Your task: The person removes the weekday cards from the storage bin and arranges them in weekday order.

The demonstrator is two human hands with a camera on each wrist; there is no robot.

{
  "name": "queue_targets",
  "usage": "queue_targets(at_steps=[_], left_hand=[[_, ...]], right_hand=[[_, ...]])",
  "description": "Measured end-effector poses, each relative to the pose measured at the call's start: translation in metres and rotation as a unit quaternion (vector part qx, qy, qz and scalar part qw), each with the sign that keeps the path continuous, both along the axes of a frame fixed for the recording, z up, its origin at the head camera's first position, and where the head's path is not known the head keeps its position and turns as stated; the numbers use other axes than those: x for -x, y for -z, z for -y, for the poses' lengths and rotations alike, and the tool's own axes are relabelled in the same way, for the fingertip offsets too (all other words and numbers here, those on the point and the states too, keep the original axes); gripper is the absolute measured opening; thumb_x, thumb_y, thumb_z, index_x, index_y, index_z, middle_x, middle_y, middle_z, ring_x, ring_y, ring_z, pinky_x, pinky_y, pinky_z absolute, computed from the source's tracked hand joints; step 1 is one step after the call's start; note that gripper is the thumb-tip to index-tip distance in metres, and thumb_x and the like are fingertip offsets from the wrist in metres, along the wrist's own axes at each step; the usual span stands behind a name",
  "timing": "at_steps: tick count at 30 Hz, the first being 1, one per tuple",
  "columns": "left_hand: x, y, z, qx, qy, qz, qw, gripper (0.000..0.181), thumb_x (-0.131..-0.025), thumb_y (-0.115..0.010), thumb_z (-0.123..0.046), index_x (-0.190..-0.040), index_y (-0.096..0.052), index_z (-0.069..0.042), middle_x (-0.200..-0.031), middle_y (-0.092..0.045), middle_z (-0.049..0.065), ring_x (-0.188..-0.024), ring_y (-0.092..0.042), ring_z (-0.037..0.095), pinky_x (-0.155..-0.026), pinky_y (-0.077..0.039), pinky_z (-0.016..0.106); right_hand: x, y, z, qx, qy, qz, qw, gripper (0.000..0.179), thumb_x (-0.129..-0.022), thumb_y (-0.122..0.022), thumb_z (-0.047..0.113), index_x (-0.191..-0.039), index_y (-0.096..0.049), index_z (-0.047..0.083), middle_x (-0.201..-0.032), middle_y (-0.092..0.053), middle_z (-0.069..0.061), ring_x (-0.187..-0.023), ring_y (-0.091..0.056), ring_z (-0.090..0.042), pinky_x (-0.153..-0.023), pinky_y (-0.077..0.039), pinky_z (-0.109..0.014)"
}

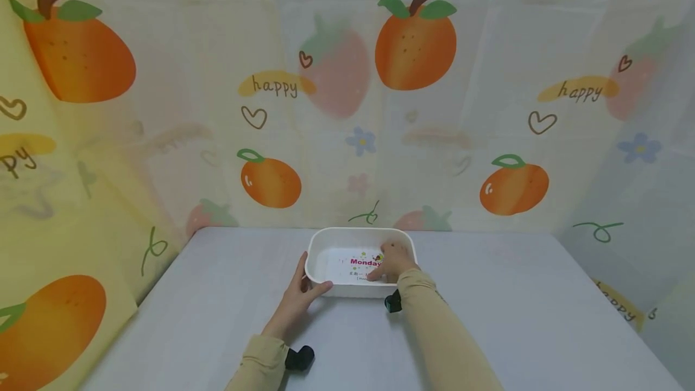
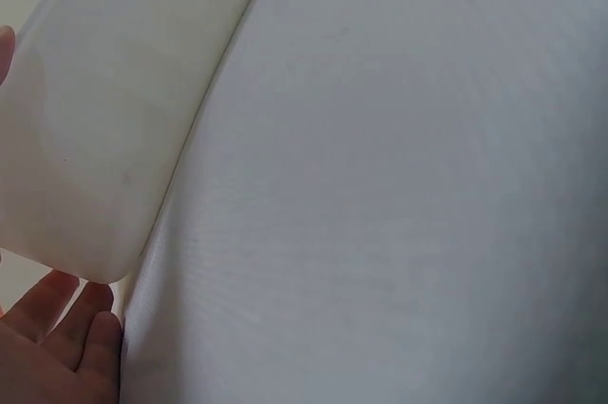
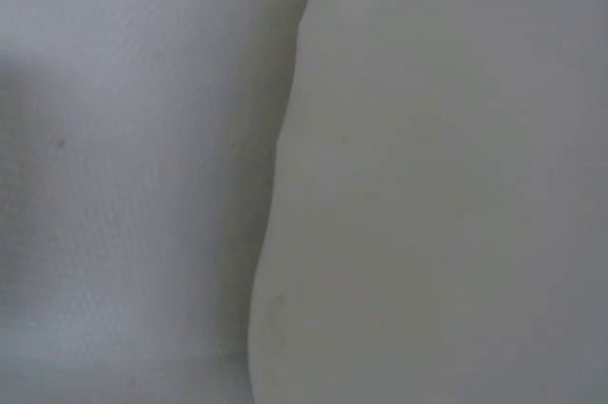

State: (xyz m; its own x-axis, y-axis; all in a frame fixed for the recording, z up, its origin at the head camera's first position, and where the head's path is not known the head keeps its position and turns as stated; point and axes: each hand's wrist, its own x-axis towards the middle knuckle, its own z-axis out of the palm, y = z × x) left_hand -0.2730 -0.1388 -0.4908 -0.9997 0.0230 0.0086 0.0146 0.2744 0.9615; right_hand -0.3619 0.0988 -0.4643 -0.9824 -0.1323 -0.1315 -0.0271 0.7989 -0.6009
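Note:
A white plastic box (image 1: 355, 290) with rounded corners rests on the table, its open top facing up. In its bottom lies a white card (image 1: 358, 271) printed "Monday" in pink, with small coloured pictures. My left hand (image 1: 295, 294) holds the box by its near left corner, thumb at the front rim and fingers along the left end. In the left wrist view, its fingers (image 2: 90, 328) touch the end wall low down. My right hand (image 1: 393, 261) reaches into the right part of the box, thumb and a finger spread over the card; I cannot tell whether they grip it.
A pale cloth covers the table (image 1: 488, 306). Behind and at both sides hangs a curtain (image 1: 326, 149) printed with oranges, strawberries and "happy". Black wrist cameras sit on both sleeves. The right wrist view shows only the box's outer wall (image 3: 427, 176) and the tablecloth.

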Motion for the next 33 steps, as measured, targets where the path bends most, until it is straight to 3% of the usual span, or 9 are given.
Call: queue_targets(at_steps=[11, 21, 28, 33], left_hand=[[0.001, 0.003, 0.0, -0.003, 0.002, -0.012, 0.9999, 0.099, -0.078, -0.073, -0.037, -0.15, -0.008, -0.021, -0.151, -0.018, 0.014, -0.135, -0.018, 0.037, -0.107, -0.017, 0.056], [0.001, 0.004, 0.0, -0.006, -0.001, -0.013, 0.9999, 0.098, -0.078, -0.073, -0.037, -0.15, -0.009, -0.022, -0.152, -0.018, 0.013, -0.135, -0.018, 0.036, -0.107, -0.017, 0.055], [0.0, 0.003, 0.0, -0.001, -0.003, -0.01, 0.9999, 0.096, -0.08, -0.072, -0.036, -0.15, -0.009, -0.024, -0.152, -0.017, 0.012, -0.135, -0.018, 0.036, -0.106, -0.018, 0.057], [0.0, 0.003, 0.0, 0.003, -0.005, -0.011, 0.9999, 0.096, -0.08, -0.072, -0.035, -0.15, -0.009, -0.023, -0.152, -0.017, 0.013, -0.135, -0.019, 0.037, -0.107, -0.018, 0.056]], right_hand=[[0.004, 0.007, 0.001, -0.02, 0.014, -0.008, 0.9997, 0.098, -0.052, -0.091, 0.033, -0.128, -0.044, -0.007, -0.128, -0.043, -0.022, -0.118, -0.038, -0.035, -0.107, -0.026, -0.044], [-0.001, 0.002, 0.001, -0.05, 0.012, -0.023, 0.9984, 0.089, -0.052, -0.091, 0.037, -0.117, -0.049, -0.006, -0.11, -0.048, -0.016, -0.105, -0.04, -0.031, -0.102, -0.032, -0.042], [-0.006, -0.003, 0.003, 0.024, 0.039, -0.034, 0.9984, 0.084, -0.049, -0.093, 0.024, -0.114, -0.047, -0.002, -0.101, -0.051, -0.013, -0.098, -0.046, -0.03, -0.094, -0.038, -0.045], [-0.003, 0.003, 0.004, 0.04, 0.048, -0.04, 0.9972, 0.085, -0.049, -0.093, 0.021, -0.115, -0.045, 0.0, -0.098, -0.052, -0.01, -0.095, -0.049, -0.028, -0.093, -0.04, -0.043]])
